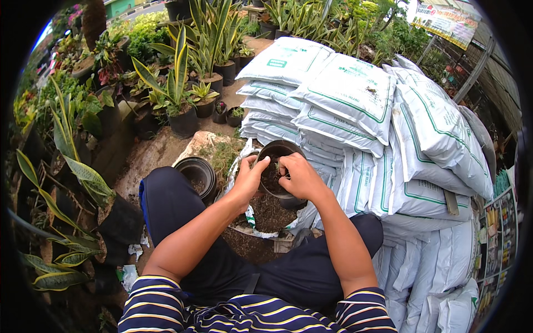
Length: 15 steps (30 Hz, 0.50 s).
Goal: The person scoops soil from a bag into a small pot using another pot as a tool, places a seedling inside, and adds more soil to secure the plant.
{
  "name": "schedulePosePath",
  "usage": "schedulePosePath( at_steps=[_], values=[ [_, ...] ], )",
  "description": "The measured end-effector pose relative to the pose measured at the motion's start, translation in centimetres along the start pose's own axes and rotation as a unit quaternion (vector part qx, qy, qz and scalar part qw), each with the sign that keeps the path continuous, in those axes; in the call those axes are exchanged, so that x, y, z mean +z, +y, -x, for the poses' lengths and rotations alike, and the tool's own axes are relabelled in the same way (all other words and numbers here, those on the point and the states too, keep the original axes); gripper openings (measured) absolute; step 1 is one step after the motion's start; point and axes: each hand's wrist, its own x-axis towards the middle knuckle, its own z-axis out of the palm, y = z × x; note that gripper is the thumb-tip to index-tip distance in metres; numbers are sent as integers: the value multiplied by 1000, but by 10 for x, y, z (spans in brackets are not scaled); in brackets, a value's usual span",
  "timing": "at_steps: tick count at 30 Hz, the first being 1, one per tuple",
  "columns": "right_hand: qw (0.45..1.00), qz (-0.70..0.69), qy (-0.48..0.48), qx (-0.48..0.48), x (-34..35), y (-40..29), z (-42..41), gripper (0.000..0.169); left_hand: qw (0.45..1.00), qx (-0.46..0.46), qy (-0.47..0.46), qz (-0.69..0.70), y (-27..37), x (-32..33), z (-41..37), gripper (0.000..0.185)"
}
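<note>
A round dark plastic plant pot [285, 146] is held tilted above an open sack of loose brown soil [266, 214], between my knees. My left hand [249, 177] grips the pot's left rim, thumb over the edge. Soil [270, 180] lies inside the pot. My right hand [303, 177] reaches over the right rim, fingers curled above the soil. Beside its fingertips a small green sprig [277, 166] shows; whether the fingers pinch it is unclear. A stack of nested black pots [211, 177] stands by my left knee. Another dark pot [293, 203] is partly visible in the sack.
Filled white sacks [345, 87] with green print are piled high ahead and along my right. Potted snake plants [183, 118] crowd the left and the back. Small grassy plants [225, 157] lie beyond the nested pots. A rack of small packets [495, 233] stands far right.
</note>
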Motion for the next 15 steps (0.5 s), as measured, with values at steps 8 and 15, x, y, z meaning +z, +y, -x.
schedulePosePath(
  at_steps=[8,15],
  values=[
    [997,34,-63,0,5,-12,-5,22,999,-25,15,-19,-7,-2,-6,69],
    [993,42,-111,25,12,-10,-4,29,999,-31,-10,-7,-11,-1,-9,58]
  ],
)
